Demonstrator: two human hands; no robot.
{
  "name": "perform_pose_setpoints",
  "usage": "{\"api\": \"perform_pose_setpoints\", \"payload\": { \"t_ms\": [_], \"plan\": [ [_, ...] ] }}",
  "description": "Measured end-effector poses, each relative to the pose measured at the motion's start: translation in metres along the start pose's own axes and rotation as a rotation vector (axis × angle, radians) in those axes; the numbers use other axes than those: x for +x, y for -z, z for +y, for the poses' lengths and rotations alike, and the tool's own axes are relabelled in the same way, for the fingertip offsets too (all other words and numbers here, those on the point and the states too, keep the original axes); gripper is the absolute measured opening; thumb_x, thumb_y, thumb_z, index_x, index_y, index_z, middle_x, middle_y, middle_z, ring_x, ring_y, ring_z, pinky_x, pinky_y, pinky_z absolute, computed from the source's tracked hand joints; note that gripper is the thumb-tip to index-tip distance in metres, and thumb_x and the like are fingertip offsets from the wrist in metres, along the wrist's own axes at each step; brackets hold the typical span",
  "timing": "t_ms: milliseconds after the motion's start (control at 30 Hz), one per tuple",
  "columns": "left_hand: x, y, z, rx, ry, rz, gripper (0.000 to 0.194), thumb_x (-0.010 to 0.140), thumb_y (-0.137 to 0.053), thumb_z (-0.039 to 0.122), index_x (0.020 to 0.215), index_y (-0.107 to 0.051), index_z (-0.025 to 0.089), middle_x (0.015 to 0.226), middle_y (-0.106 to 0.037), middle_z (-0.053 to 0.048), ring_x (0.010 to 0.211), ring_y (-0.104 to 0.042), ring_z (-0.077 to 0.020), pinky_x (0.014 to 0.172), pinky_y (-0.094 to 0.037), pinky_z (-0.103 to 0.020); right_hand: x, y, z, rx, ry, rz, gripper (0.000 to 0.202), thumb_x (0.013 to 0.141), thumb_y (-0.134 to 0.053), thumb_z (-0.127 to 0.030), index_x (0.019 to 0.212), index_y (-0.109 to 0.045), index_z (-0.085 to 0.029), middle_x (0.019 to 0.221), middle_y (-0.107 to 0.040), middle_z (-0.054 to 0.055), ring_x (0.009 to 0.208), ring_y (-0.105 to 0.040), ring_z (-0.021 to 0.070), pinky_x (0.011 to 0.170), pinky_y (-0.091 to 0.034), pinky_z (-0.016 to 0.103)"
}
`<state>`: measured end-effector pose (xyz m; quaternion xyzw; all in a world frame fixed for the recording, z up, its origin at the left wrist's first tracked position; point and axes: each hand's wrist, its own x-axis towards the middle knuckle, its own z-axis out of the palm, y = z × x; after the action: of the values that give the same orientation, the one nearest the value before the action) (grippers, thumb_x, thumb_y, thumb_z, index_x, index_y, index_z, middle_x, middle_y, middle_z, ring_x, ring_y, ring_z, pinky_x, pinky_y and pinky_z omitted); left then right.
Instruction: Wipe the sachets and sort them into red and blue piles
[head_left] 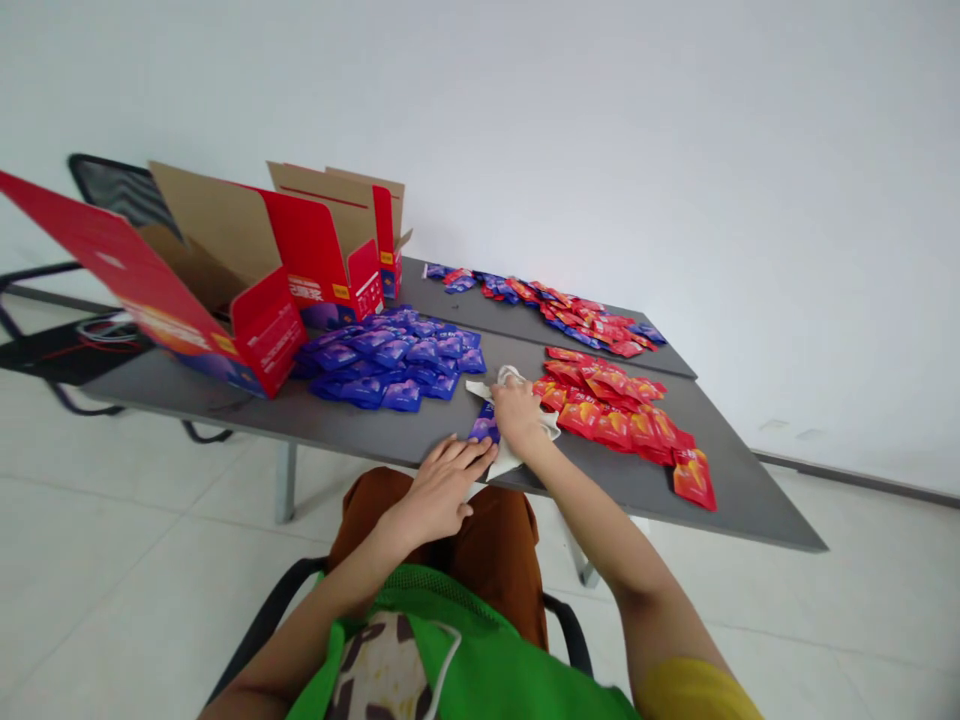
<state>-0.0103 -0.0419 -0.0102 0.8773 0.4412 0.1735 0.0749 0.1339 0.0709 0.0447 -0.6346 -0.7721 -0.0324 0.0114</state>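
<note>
My right hand (pixel 517 415) presses a crumpled white cloth (pixel 506 462) onto the grey table, its fingers bent over the cloth. Partly under the cloth lies a single blue-purple packet (pixel 484 424). My left hand (pixel 442 488) rests at the table's front edge beside that packet, fingers stretched out, with nothing held. Left of the cloth spreads a pile of blue-purple packets (pixel 401 360). On the right are rows of red packets (pixel 611 405), with one red packet (pixel 694 478) nearest the front edge.
Open red cardboard boxes (pixel 270 335) stand along the left of the grey table (pixel 360 432). Mixed red and blue packets (pixel 592 325) lie at the back by the wall. A black chair (pixel 120 190) with cables (pixel 112 328) on its seat is at the far left.
</note>
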Motion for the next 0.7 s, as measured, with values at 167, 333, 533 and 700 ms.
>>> {"api": "perform_pose_setpoints", "payload": {
  "t_ms": [167,333,533,700],
  "plan": [
    [-0.003,-0.013,0.0,0.034,0.006,0.074,0.09,0.065,-0.056,0.0,0.147,-0.028,0.025,0.149,-0.039,-0.003,0.135,-0.034,-0.0201,0.116,-0.013,-0.042,-0.018,0.015,0.018,0.036,0.019,0.093,0.045,0.094,-0.034,-0.013,0.128,-0.058,-0.03,0.112,-0.053,0.013,0.095,-0.055,0.0227,0.083,-0.045,0.036],
    [0.002,-0.026,0.011,-0.012,0.137,0.264,0.067,0.075,-0.046,-0.003,0.134,-0.05,0.027,0.133,-0.056,-0.002,0.123,-0.044,-0.0199,0.112,-0.024,-0.042,-0.06,0.015,0.046,0.157,0.062,0.309,0.043,0.092,-0.039,-0.016,0.128,-0.06,-0.029,0.109,-0.05,0.012,0.082,-0.057,0.0185,0.076,-0.047,0.03],
    [0.006,-0.035,0.016,-0.017,0.199,0.331,0.067,0.072,-0.048,-0.005,0.13,-0.054,0.028,0.126,-0.059,-0.001,0.111,-0.047,-0.0225,0.106,-0.031,-0.043,-0.09,0.039,0.066,0.411,-0.001,0.603,0.04,0.093,-0.045,-0.03,0.131,-0.056,-0.027,0.095,-0.051,0.007,0.084,-0.054,0.0211,0.08,-0.048,0.037],
    [0.006,-0.039,0.014,0.033,0.198,0.342,0.064,0.071,-0.052,-0.004,0.127,-0.055,0.028,0.122,-0.059,-0.002,0.107,-0.046,-0.0225,0.1,-0.034,-0.042,-0.098,0.032,0.048,0.503,0.06,0.55,0.052,0.09,-0.052,-0.042,0.138,-0.043,-0.025,0.113,-0.052,0.011,0.103,-0.052,0.0251,0.091,-0.045,0.043]
  ]
}}
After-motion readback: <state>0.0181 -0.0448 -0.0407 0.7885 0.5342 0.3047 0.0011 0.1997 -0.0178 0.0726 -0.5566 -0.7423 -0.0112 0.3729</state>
